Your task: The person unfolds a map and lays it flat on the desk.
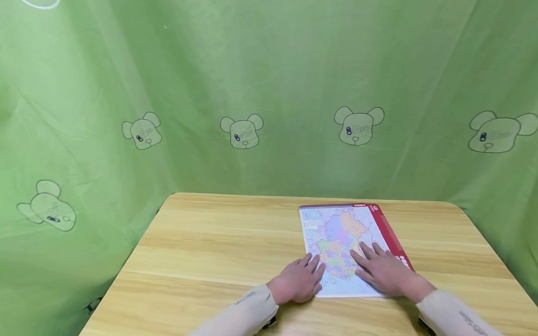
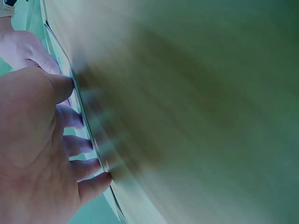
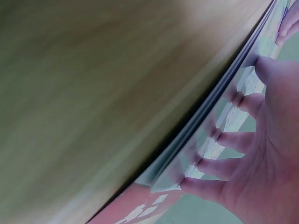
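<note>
A glossy map (image 1: 333, 234) with a multicoloured printed area and a red band along its right side lies on the wooden table. My left hand (image 1: 298, 282) rests at the map's lower left edge, fingers extended. In the left wrist view, the fingertips (image 2: 97, 185) of that hand line up along the thin edge of the map. Spread across the map's lower right part is my right hand (image 1: 384, 272). Its fingertips (image 3: 205, 163) touch the shiny surface in the right wrist view, where the near edge shows more than one thin layer. Neither hand grips anything.
The wooden table (image 1: 213, 240) has rounded far corners. Behind it and along both sides hangs a green cloth (image 1: 287, 158) printed with bear heads. Long pale sleeves (image 1: 237, 315) cover both forearms.
</note>
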`<state>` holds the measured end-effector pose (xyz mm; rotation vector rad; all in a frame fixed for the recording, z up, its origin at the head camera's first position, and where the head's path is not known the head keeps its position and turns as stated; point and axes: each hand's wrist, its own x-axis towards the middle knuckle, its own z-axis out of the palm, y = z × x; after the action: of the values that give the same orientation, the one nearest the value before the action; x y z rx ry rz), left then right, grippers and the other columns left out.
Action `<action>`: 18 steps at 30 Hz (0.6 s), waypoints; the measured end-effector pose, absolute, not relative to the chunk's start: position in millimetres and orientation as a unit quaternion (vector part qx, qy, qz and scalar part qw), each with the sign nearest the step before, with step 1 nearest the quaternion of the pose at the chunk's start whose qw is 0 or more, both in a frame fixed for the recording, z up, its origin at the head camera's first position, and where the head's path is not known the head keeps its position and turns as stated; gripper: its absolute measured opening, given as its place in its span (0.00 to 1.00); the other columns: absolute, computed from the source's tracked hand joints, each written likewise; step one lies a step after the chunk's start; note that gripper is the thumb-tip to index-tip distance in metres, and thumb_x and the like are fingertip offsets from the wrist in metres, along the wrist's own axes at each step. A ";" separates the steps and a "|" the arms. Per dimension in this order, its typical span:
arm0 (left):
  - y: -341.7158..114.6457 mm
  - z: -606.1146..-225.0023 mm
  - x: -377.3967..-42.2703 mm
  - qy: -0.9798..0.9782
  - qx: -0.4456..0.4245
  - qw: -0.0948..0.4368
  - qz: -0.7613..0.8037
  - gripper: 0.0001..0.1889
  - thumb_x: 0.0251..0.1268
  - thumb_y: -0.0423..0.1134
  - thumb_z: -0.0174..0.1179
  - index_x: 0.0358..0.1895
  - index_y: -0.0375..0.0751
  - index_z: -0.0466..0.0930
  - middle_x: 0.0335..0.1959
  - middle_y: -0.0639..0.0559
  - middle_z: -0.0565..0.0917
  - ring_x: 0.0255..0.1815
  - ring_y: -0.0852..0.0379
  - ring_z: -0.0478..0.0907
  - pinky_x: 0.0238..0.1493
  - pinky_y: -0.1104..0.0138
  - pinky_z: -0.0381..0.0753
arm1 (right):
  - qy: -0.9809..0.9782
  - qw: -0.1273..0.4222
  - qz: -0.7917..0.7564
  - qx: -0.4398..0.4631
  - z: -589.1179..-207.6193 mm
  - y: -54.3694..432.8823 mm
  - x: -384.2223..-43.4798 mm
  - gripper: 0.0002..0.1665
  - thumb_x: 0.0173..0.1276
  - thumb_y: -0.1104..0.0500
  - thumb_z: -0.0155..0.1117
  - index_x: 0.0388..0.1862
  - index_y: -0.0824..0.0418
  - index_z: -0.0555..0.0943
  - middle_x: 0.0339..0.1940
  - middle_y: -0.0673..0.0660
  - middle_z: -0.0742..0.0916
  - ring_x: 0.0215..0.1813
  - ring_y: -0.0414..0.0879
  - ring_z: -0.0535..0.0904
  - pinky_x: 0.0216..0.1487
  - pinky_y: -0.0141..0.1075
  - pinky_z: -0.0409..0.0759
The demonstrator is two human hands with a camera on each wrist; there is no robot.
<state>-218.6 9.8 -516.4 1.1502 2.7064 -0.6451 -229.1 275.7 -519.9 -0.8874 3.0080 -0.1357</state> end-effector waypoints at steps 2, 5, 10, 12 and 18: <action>6.0 -517.3 -218.9 0.898 0.381 0.063 -0.210 0.31 0.75 0.58 0.25 0.76 0.53 0.44 0.76 0.54 0.49 0.75 0.54 0.46 0.70 0.66 0.54 | 0.960 0.011 -0.042 -0.275 -519.1 271.5 -229.8 0.35 0.71 0.39 0.49 0.69 0.58 0.68 0.68 0.70 0.68 0.64 0.76 0.61 0.56 0.69 0.63; 0.2 -517.3 -218.9 0.898 0.382 0.057 -0.209 0.31 0.75 0.58 0.26 0.76 0.52 0.45 0.76 0.53 0.50 0.74 0.54 0.47 0.70 0.66 0.54 | 0.962 0.021 -0.040 -0.269 -519.5 265.8 -231.2 0.36 0.71 0.38 0.48 0.70 0.57 0.67 0.68 0.69 0.67 0.65 0.75 0.60 0.56 0.69 0.62; -8.2 -516.6 -219.9 0.898 0.385 0.057 -0.206 0.30 0.76 0.57 0.27 0.76 0.51 0.45 0.76 0.52 0.50 0.74 0.53 0.48 0.70 0.66 0.54 | 0.963 0.026 -0.039 -0.266 -520.6 258.3 -233.1 0.36 0.71 0.39 0.49 0.70 0.57 0.67 0.69 0.69 0.67 0.65 0.75 0.59 0.57 0.69 0.62; -11.1 -516.5 -220.7 0.898 0.385 0.059 -0.205 0.31 0.76 0.57 0.26 0.76 0.51 0.45 0.76 0.52 0.49 0.75 0.53 0.47 0.71 0.66 0.53 | 0.962 0.027 -0.040 -0.267 -520.5 256.0 -234.3 0.36 0.71 0.39 0.49 0.70 0.58 0.67 0.69 0.69 0.67 0.66 0.75 0.59 0.57 0.69 0.62; -21.3 -516.3 -224.5 0.898 0.387 0.061 -0.200 0.30 0.76 0.57 0.27 0.76 0.50 0.45 0.76 0.52 0.49 0.75 0.53 0.46 0.71 0.66 0.51 | 0.957 0.037 -0.049 -0.285 -518.7 254.7 -237.1 0.36 0.71 0.40 0.49 0.71 0.59 0.66 0.70 0.70 0.65 0.67 0.74 0.57 0.62 0.65 0.59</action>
<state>-224.5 -21.3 -516.3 1.1692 2.7170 -0.6034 -237.1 254.7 -518.7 -0.8750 2.9373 -0.1490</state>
